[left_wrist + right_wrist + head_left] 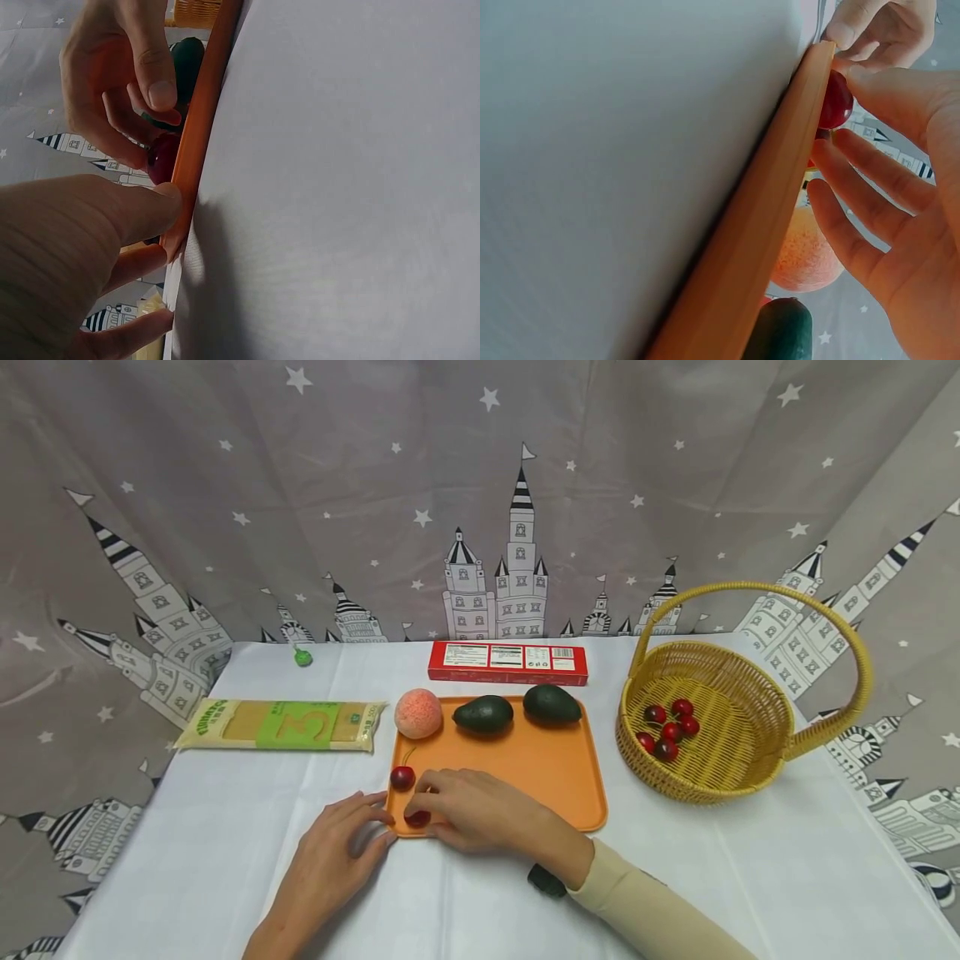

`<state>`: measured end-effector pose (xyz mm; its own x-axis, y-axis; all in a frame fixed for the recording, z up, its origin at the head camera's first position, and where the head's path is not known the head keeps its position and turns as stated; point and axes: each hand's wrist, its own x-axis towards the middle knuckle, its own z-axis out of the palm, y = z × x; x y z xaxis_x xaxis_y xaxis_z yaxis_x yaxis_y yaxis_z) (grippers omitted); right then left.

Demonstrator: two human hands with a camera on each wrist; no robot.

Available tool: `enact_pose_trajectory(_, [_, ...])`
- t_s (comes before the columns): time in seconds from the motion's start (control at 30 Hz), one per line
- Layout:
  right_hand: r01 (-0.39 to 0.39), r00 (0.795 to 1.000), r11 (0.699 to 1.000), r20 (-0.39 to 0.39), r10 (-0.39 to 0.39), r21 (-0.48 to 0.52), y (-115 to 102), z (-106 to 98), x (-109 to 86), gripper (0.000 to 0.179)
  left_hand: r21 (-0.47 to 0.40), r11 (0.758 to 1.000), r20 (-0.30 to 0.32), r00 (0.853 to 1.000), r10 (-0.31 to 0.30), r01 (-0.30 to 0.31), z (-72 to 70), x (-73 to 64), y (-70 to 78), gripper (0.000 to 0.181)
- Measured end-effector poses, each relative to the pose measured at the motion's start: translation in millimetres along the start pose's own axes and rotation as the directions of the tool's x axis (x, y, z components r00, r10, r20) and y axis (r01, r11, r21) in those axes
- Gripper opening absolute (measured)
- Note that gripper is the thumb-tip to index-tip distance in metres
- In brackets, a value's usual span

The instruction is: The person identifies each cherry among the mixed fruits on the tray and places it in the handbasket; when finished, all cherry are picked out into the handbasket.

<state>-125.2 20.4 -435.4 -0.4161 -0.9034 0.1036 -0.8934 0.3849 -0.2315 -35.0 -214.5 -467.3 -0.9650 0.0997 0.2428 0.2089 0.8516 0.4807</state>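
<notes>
White tabletop (187,860): eight cherries (402,777), one tray (525,768)

Grey curtain (345,477) behind, printed with white stars (490,398) and striped-roofed castles (521,568); white-clothed table (187,852) in front.

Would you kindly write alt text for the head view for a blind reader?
A person's right hand touches a cherry in the near-left corner of an orange tray while the left hand touches its rim. Beyond lie a second cherry, a peach and two avocados; a basket at right holds more cherries.
</notes>
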Motion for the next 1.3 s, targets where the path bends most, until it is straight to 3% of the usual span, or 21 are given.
enact_pose_trajectory(0.63, [-0.041,0.998,0.999,0.044,0.040,0.017,3,2,0.2,0.031,0.000,1.000,0.025,0.999,-0.030,0.030,-1.1,1.0,1.7,0.020])
enact_pose_trajectory(0.93, [-0.050,0.998,0.998,0.050,0.047,0.042,5,2,1.3,0.024,0.009,0.999,0.042,0.998,-0.049,0.049,-1.6,1.7,2.4,0.019])
enact_pose_trajectory(1.3, [-0.045,0.999,0.998,-0.012,0.046,0.036,10,-13,-7.7,0.023,0.007,1.000,0.027,0.999,-0.029,0.029,-0.6,0.7,1.7,0.019])
